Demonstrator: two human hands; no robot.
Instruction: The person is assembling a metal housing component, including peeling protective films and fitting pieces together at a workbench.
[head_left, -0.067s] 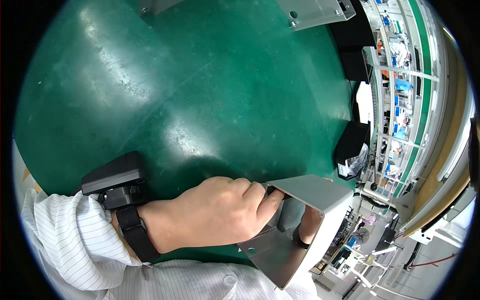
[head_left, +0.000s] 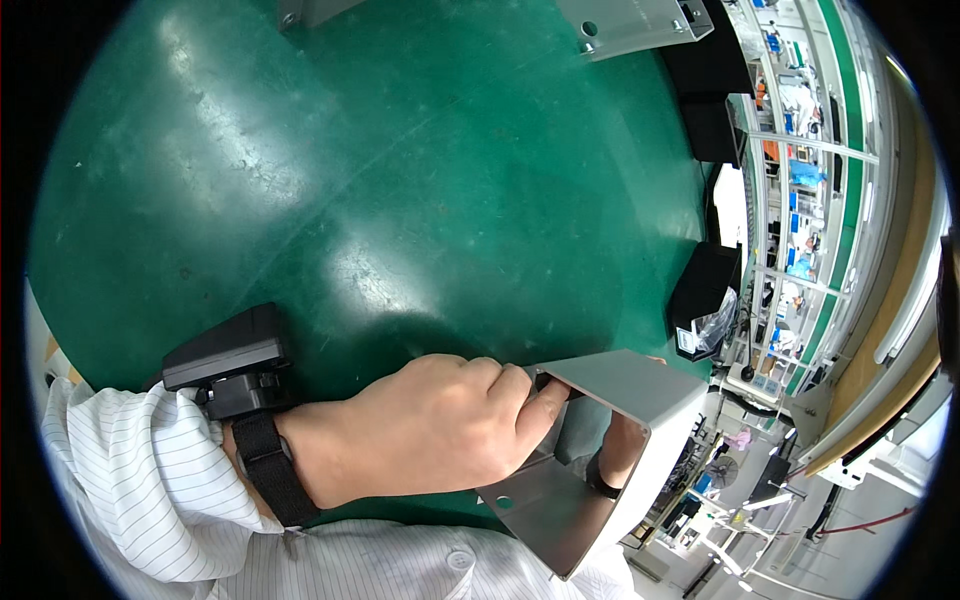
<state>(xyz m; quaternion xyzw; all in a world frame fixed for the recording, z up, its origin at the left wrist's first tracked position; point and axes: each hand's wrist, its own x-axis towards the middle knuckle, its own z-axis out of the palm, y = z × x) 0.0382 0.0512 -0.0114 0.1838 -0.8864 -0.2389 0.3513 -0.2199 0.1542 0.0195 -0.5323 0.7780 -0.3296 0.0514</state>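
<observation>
- The metal box (head_left: 632,386) is at the near edge of the desk (head_left: 480,190), toward its right corner; it is tilted, with its open side turned to the left hand (head_left: 425,425).
- This box has thin, flat walls. Its upper wall is plain matt grey, and its outer right side is very pale, almost white under the light.
- The inside is smoother and shines like a dull mirror, with a brownish tone on the lower wall.
- In the lower wall there is one round hole, near the edge beside the left hand. A very small hole is visible close to the front corner of the upper wall.
- The left hand has its fingers curled at the opening, and they pinch a dark piece (head_left: 543,380) just by the edge of the upper wall. What this piece is, I cannot tell.
- The right hand (head_left: 622,450) is mostly hidden behind the box; some skin and a black band are visible through the opening. I cannot tell how its fingers stand.
- On the left wrist, a black strap (head_left: 272,470) carries a black device (head_left: 228,350).
- Two other grey metal parts lie toward the far edge of the desk, one at left (head_left: 322,10) and one near the far right corner (head_left: 640,28).
- Along the right edge stand black bins (head_left: 703,280).
</observation>
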